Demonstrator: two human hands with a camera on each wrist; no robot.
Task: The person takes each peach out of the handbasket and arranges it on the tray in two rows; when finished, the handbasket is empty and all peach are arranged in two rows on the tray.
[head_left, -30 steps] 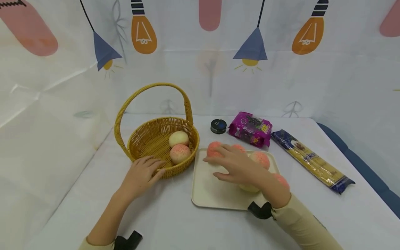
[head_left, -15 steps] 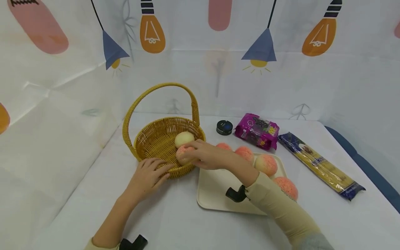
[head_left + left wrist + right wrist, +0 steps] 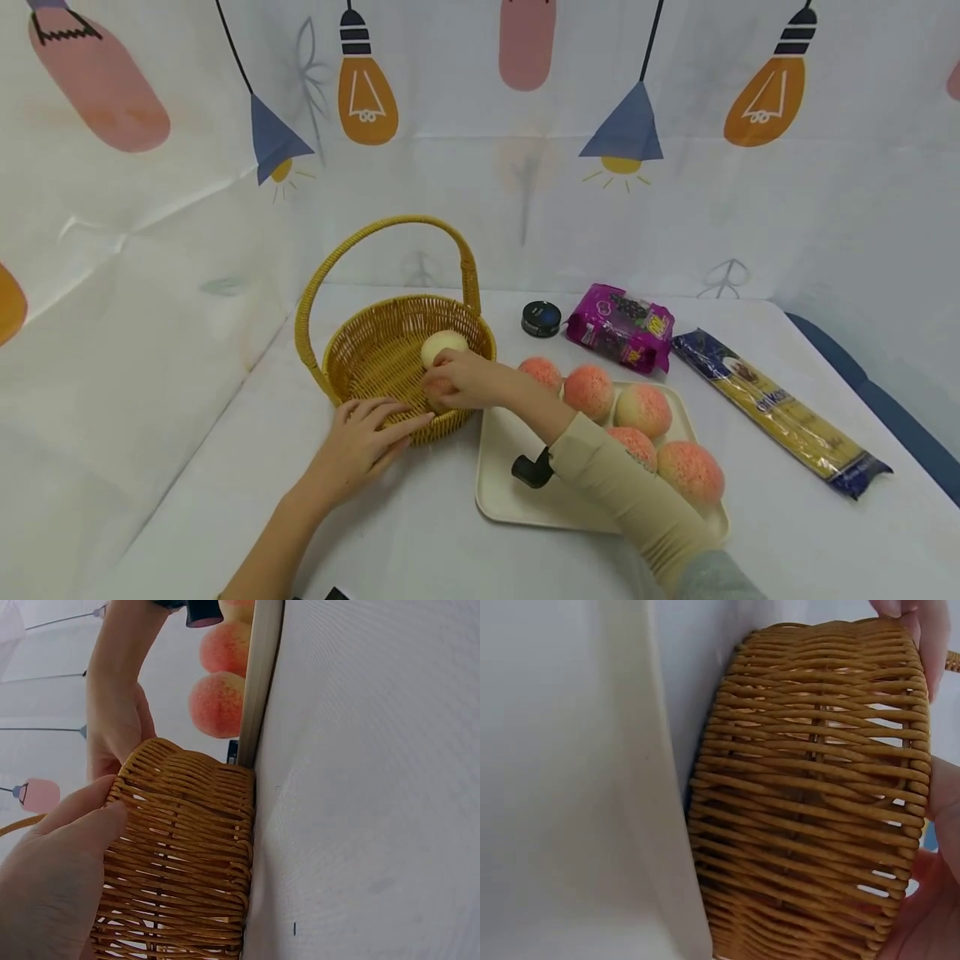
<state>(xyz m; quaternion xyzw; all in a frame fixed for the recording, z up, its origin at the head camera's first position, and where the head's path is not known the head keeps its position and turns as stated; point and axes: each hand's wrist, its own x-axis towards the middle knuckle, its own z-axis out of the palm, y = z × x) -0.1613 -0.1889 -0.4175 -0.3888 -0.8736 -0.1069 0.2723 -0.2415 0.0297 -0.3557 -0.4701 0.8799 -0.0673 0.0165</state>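
Note:
A yellow-brown wicker basket (image 3: 375,350) with a tall arched handle stands left of centre. My left hand (image 3: 360,446) holds its near rim; in the left wrist view the thumb (image 3: 105,821) shows at the rim's outer side. Inside the basket, a pale round fruit (image 3: 444,343) lies behind a pinkish peach (image 3: 437,388). My right hand (image 3: 468,379) reaches over the right rim and grips the pinkish peach, partly hiding it. In the right wrist view, the woven wall (image 3: 817,787) hides the peach. Several pink and yellow peaches (image 3: 588,392) sit on a cream tray (image 3: 510,500) to the right.
Behind the tray are a round black tin (image 3: 541,318) and a purple pack (image 3: 621,327) with grapes printed on it. A long yellow and blue packet (image 3: 780,412) lies at the right. A printed white sheet (image 3: 525,217) hangs behind the table.
My right hand has moved left from over the tray into the basket and taken hold of the pinkish peach. My left hand stays at the near rim. The view has shifted slightly.

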